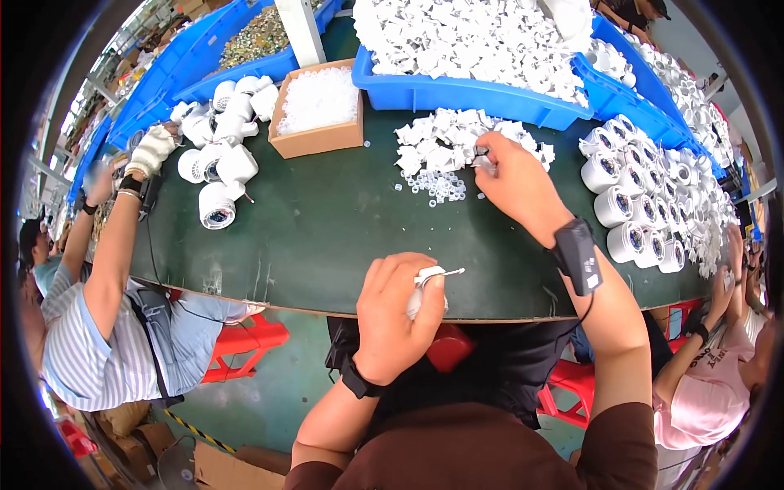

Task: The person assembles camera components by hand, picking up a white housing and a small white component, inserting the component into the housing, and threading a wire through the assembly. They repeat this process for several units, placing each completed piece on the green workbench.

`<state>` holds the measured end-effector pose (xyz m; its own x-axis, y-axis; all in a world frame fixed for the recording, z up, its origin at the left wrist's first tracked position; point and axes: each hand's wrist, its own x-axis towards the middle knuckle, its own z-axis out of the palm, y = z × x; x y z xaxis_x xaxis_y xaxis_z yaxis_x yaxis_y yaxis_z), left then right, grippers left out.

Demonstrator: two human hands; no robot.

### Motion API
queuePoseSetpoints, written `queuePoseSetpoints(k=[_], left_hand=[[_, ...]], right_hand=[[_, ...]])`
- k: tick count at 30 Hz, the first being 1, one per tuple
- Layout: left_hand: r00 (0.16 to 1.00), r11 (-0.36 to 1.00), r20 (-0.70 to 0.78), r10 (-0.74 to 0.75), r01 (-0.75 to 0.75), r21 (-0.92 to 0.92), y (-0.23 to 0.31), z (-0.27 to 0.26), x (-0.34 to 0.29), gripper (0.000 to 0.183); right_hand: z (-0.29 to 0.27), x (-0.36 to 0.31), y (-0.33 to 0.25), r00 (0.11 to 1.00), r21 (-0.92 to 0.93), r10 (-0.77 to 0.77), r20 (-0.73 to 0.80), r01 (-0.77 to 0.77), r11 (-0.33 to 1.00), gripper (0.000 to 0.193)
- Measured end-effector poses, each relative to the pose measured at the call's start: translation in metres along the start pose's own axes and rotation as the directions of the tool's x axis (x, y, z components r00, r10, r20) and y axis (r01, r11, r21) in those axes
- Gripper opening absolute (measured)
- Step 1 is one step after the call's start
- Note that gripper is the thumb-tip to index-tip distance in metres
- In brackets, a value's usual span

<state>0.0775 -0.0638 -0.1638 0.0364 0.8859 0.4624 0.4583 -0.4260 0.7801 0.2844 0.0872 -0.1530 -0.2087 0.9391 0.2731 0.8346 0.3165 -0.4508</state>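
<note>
Close to the table's near edge, my left hand [398,304] is closed round a small white plastic housing [416,300]. A thin white lead or stick pokes out of it to the right; the fingers cover much of the part. My right hand [516,178] reaches forward to the right side of a heap of white plastic pieces [433,137]. Its thumb and fingers are pinched together, and what lies between them is too small and covered to name. Just left of these fingers lies a scatter of small translucent rings [437,186].
Beyond the heap stands a blue bin [474,96] full of white pieces, beside a cardboard box [318,140] of clear parts. White round camera-like units stand in rows on the right [627,240] and in a cluster on the left [217,205]. A co-worker's gloved hand [153,150] is at far left.
</note>
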Motion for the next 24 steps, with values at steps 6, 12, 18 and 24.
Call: queuePoseSetpoints(k=[6,12,18,24], left_hand=[[0.886,0.717,0.227,-0.403,0.46,-0.523,0.007,-0.016,-0.004,0.02],[0.792,0.359,0.379,-0.479,0.571,-0.738,0.008,-0.011,-0.002,0.024],[0.895,0.706,0.276,-0.35,0.446,-0.55,0.003,-0.011,-0.008,0.019],[0.972,0.934,0.022,-0.235,0.232,-0.271,0.0,-0.006,-0.009,0.014]], right_hand=[[-0.031,-0.045,-0.033,0.937,0.842,0.015,0.35,-0.322,0.434,0.026],[-0.01,-0.104,-0.059,0.976,0.902,-0.083,0.2,-0.151,0.404,0.036],[-0.022,-0.105,-0.062,0.947,0.725,-0.173,0.27,-0.082,0.684,0.039],[-0.023,-0.118,-0.074,0.942,0.857,0.014,0.335,-0.311,0.411,0.042]])
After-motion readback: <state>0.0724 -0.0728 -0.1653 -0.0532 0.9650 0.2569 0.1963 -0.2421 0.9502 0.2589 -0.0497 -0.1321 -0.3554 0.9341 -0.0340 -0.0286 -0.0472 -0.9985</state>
